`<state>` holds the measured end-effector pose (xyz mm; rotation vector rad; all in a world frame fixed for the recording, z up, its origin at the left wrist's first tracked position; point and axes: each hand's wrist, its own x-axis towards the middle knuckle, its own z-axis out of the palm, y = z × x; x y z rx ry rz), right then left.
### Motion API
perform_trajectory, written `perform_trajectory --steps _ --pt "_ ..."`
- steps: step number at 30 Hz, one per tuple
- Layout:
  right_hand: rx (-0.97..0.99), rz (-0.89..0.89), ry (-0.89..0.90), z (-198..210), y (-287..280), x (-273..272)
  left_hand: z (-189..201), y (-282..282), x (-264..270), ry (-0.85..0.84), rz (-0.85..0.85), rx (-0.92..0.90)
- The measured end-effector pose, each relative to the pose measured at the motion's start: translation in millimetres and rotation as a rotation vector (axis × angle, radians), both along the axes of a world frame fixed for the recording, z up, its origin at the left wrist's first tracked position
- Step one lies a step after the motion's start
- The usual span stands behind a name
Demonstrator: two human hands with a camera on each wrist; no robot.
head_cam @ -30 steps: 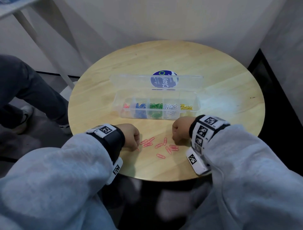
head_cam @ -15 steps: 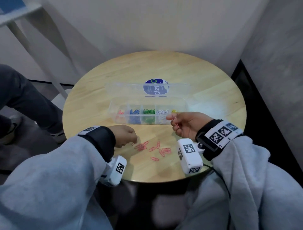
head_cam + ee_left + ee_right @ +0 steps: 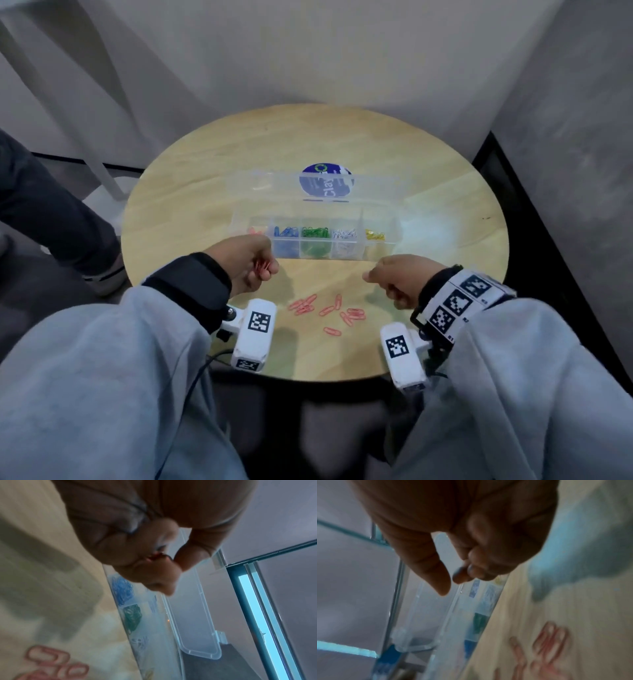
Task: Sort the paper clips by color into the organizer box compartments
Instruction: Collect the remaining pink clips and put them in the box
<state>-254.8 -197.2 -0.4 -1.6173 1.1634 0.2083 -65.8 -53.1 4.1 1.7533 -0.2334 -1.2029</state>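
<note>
A clear organizer box [image 3: 387,245] lies across the round table with its lid [image 3: 260,186] folded open behind it. Its compartments hold, left to right, pink [image 3: 254,230], blue [image 3: 286,233], green [image 3: 315,233], white [image 3: 345,234] and yellow clips [image 3: 375,235]. Several loose pink clips [image 3: 325,311] lie on the wood in front of the box. My left hand [image 3: 269,270] hovers at the box's front left corner and pinches a small bunch of pink clips [image 3: 262,266], also seen between thumb and fingers [image 3: 155,557]. My right hand [image 3: 371,275] hangs right of the loose clips, fingers loosely curled, thumb apart [image 3: 452,580], holding nothing.
The round wooden table [image 3: 212,164] stands in a corner of grey walls. Its near edge is just below my wrists. A person's dark trouser leg and shoe [image 3: 58,219] are at the left, beside a white slanted post [image 3: 99,168]. A round blue label [image 3: 327,185] shows through the lid.
My left hand rose from the loose clips to the box's left end with pink clips in it. My right hand drew back from the box; the clip it pinched is gone from view.
</note>
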Motion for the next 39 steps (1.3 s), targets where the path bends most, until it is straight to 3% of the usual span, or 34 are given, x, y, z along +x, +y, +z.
perform_trajectory --steps 2,4,11,15,19,26,34,37,39 --pt "-0.286 0.261 0.137 2.8 -2.0 7.3 -5.2 -6.0 3.1 -0.077 -0.072 0.068" --pt "-0.403 0.383 0.16 4.4 -1.3 14.2 -7.3 -12.2 3.0 -0.155 -0.166 0.14" --pt "-0.429 0.638 0.369 -21.6 5.3 22.2 -15.1 -28.4 -9.7 -0.324 -0.467 0.387" --pt "-0.468 0.759 0.433 -32.0 11.1 25.2 -30.3 -25.9 -18.6 -0.637 -0.626 0.478" --pt "-0.511 0.827 0.481 -32.8 14.3 30.1 -40.0 -22.5 -27.7 -0.795 -0.74 0.558" --pt "-0.523 0.802 0.511 -40.2 14.1 27.9 -38.2 -23.2 -38.1 -0.856 -0.832 0.553" --pt "-0.374 0.606 0.361 -24.0 -0.3 20.5 -37.7 -22.2 -40.0 -0.851 -0.833 0.537" --pt "-0.203 0.428 0.159 -17.9 -12.0 17.4 -33.7 -20.7 -33.5 -0.746 -0.813 0.503" --pt "-0.085 0.267 -0.004 -21.1 -16.7 16.6 -31.3 -22.5 -30.2 -0.513 -0.704 0.42"
